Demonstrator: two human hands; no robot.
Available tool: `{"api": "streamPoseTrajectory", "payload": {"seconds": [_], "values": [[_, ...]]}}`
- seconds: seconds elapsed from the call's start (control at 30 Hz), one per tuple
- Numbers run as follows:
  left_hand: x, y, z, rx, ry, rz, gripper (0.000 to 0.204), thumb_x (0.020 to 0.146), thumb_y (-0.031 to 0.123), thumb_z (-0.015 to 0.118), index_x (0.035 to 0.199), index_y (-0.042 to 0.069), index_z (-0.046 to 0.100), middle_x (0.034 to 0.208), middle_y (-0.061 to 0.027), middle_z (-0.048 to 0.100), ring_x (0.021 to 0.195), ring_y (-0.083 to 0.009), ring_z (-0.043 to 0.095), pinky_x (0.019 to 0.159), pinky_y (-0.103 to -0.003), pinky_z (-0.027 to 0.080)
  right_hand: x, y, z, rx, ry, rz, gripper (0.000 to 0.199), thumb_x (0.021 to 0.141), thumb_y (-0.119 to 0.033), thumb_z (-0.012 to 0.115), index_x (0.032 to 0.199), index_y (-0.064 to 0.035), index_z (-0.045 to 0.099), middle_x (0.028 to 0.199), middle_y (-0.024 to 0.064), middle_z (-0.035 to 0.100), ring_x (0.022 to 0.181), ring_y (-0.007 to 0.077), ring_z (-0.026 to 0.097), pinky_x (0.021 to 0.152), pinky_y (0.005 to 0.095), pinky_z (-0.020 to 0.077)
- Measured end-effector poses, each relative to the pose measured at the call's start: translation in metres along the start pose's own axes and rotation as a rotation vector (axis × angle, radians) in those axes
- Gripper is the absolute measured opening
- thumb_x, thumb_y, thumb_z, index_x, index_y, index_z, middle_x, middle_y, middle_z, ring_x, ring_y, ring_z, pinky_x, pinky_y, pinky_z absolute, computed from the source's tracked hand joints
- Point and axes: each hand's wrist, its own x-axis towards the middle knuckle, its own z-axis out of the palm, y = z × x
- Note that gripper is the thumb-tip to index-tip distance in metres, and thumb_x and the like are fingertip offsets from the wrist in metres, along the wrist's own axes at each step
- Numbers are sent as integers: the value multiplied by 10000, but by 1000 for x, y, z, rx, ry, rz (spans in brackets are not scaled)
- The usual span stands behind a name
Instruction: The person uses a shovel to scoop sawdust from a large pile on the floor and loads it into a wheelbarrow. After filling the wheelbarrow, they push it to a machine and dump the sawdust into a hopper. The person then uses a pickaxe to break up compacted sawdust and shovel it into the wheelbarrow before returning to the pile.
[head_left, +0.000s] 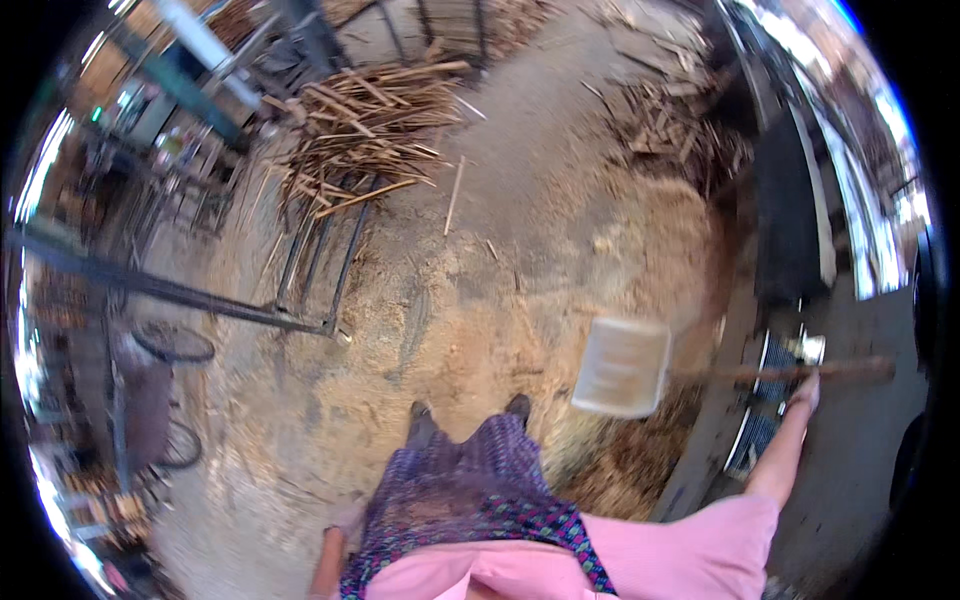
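My right arm stretches out to the right, and my right hand (804, 389) is closed around the wooden handle of a shovel (622, 368). The shovel has a broad, whitish, scoop-like blade, held out in front of me to the right. Its handle lies nearly level across the view, passing over the grey machine side. Down by my left hip hangs my left hand (346, 517), beside the patterned apron (450, 480). That hand is smeared and small, so its fingers cannot be made out.
Brown sawdust (625, 470) is heaped along the grey machine (850, 450) at the right. Thin wood strips (370, 130) are stacked on a metal frame cart (345, 262) at the far left. Wood scraps (670, 130) lie at the far right. A wheeled cart (145, 400) stands left.
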Motion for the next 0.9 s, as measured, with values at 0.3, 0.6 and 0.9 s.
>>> {"api": "streamPoseTrajectory", "payload": {"seconds": [0.3, 0.6, 0.9], "values": [[-52, -50, 8, -14, -56, -140, 562, 944, 428, 506, 1370, 80, 616, 1309, -222, 660, 1228, -360, 622, 1055, -417, 463, -16, 27, 29, 32, -215, -133, 578, 972, -461, 614, 1388, -62, 566, 1343, 100, 572, 1166, 243, 551, 1051, 384, 423], [45, -92, 45, -228, 41, 67, 542, 923, 435, 504, 1273, 53, 662, 1243, -222, 689, 1168, -364, 655, 1011, -422, 500, -426, 43, 57, -83, -738, -783, 162, 893, -183, 702, 975, -96, 592, 925, -8, 519, 875, 137, 495, 830, 279, 428], [45, -193, 45, -343, 383, 477, 455, 900, 405, 566, 1183, 70, 688, 1233, -228, 673, 1137, -414, 639, 960, -456, 518, -816, 103, 216, 204, -1227, -815, 204, 793, 45, 724, 821, -116, 601, 769, -65, 470, 683, 76, 434, 622, 267, 362]]}}
